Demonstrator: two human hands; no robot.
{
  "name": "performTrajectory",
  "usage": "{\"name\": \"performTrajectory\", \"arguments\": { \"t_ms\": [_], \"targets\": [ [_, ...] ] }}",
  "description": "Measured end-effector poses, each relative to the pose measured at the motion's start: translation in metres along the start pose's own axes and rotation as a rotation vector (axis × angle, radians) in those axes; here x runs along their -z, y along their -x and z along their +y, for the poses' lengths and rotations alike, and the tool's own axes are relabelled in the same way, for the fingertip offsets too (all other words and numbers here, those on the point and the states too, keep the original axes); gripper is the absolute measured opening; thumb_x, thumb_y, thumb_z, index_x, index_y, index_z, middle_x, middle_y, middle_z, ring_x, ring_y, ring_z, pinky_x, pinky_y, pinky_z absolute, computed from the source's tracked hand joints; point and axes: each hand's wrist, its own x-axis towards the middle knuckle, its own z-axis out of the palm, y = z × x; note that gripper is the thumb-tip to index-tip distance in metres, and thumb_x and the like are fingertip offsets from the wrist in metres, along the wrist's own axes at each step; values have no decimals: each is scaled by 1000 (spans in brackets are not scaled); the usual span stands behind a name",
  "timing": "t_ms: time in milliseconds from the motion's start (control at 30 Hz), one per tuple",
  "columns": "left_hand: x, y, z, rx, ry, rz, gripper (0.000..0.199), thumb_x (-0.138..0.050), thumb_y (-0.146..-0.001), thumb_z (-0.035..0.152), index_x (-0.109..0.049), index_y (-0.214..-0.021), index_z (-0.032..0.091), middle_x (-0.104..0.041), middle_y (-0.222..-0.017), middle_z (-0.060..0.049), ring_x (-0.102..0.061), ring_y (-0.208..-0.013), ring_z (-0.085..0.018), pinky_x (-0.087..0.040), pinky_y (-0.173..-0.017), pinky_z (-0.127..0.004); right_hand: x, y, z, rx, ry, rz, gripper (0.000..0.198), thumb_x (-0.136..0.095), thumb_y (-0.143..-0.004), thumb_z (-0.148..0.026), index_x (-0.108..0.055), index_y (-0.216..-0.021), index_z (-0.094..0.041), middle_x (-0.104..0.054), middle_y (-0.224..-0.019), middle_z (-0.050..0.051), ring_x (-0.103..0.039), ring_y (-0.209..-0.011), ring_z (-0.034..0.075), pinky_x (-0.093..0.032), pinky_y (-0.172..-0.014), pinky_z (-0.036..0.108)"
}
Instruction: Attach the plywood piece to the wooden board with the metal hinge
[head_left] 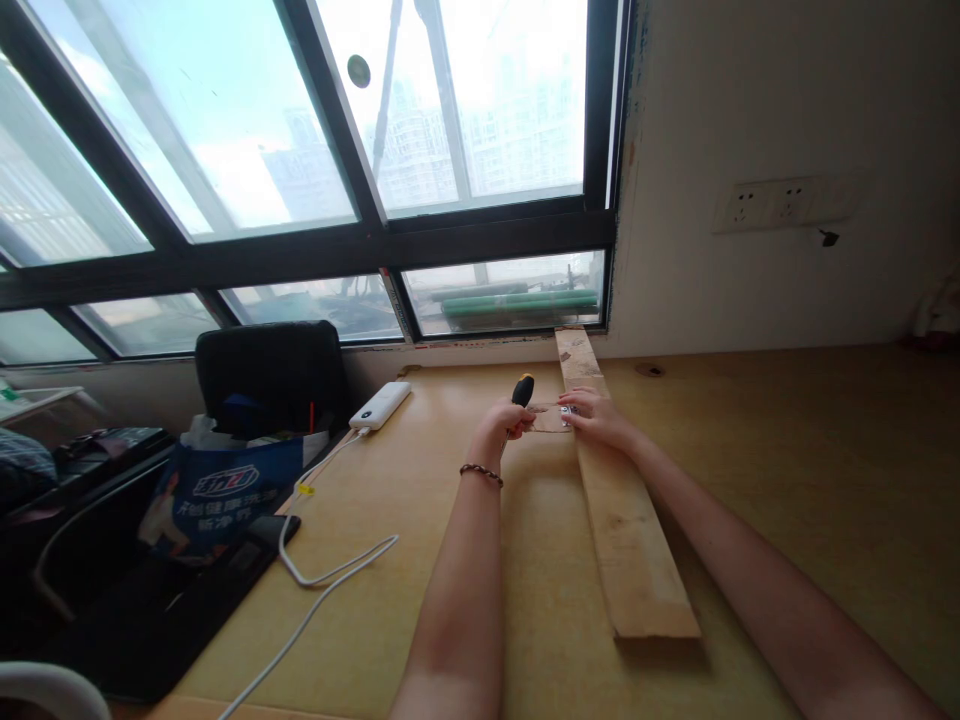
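plank (630, 540) lies flat on the table (540, 590), its long axis running away from the person toward the window (504, 290), the far end a little to the left of the near one. the relation that matters is crosswise: a thin brown strip (550, 420) reaches from the left hand (510, 420) to the left edge of the plank, roughly square to its length, and a small silvery piece (568, 413), perhaps a hinge, sits where the two meet. the right hand (596, 415) is the nearer one to that meeting place, laid over the far half of the plank with its fingertips at the silvery piece; whether they pinch it or only press it down, i cannot tell. the left hand stands to the left, apart from the plank, its fingers closed on a screwdriver (523, 389), with the fingertips also at the left end of the strip. the black and yellow handle pokes up past the far side of that hand, angled away from the person, so its tip seems to face back toward the wrist rather than the silvery piece. from the left hand, then, the silvery piece lies directly to the right, just beyond the strip.
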Motion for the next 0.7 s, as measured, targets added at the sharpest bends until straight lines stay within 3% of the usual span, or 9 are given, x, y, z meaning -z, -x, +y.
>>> {"name": "performTrajectory", "arguments": {
  "t_ms": [133, 300, 467, 567, 700],
  "targets": [
    [0, -1, -1, -5, -1, -6, 18, -61, -63, 8, -44, -59, 13, -42, -43, 5, -31, -34, -1, -28, -39, -17, -5, -1, 7, -32, 52, -47, 35, -65, -67, -26, -62, -102, -22, -61, -105, 6, -44, -113, 22, -35, -96, 40],
    [0, -2, -2, -9, -18, 2, 18, -62, -63, 9, -45, -59, 13, -42, -42, 5, -31, -35, -1, -29, -40, -17, -4, 0, 8, -55, 37, -52, 38, -61, -71, -33, -59, -107, -21, -56, -109, 9, -45, -112, 22, -36, -96, 38],
    [1, -3, -2, -13, -40, 7, 17, -62, -62, 9, -46, -57, 12, -42, -41, 4, -33, -35, -2, -29, -40, -18, -3, 4, 4, -38, 88, -121, 65, -70, -59, -43, -52, -116, -17, -51, -115, 12, -39, -117, 24, -35, -96, 37],
    [1, -2, -3, -10, -37, 0, 18, -64, -61, 10, -46, -57, 12, -43, -42, 4, -33, -35, -2, -29, -40, -18, -6, 6, 2, -20, 161, -126, 74, -73, -53, -38, -48, -120, -15, -49, -118, 12, -37, -118, 25, -35, -97, 37],
    [2, -3, -3, -1, -37, -1, 20, -66, -61, 13, -47, -57, 12, -43, -43, 4, -33, -36, -1, -29, -40, -17, -9, 7, 2, -30, 196, -116, 72, -71, -54, -29, -46, -121, -17, -48, -120, 12, -37, -118, 25, -34, -97, 38]
  ]
}}
